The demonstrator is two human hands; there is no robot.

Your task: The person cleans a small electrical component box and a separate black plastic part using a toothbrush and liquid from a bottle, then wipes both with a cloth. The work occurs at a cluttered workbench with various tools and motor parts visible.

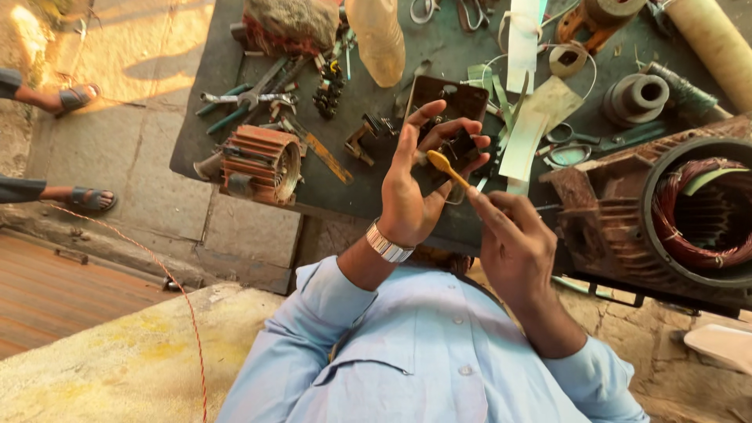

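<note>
Left hand (pixel 409 184) is clamped on a small black part (pixel 457 149) while the right hand (pixel 513 239) pinches a yellow-handled tool (pixel 446 168) against it, just above the dark bench (pixel 376 110), with pale paper strips (pixel 526 133) right of the part.

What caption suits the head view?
Left hand holds a small dark part; right hand applies a yellow-handled tool.

Matt green workbench (pixel 439 59), glossy copper windings (pixel 681 227) in a rough rusty metal motor housing (pixel 611 211).
</note>
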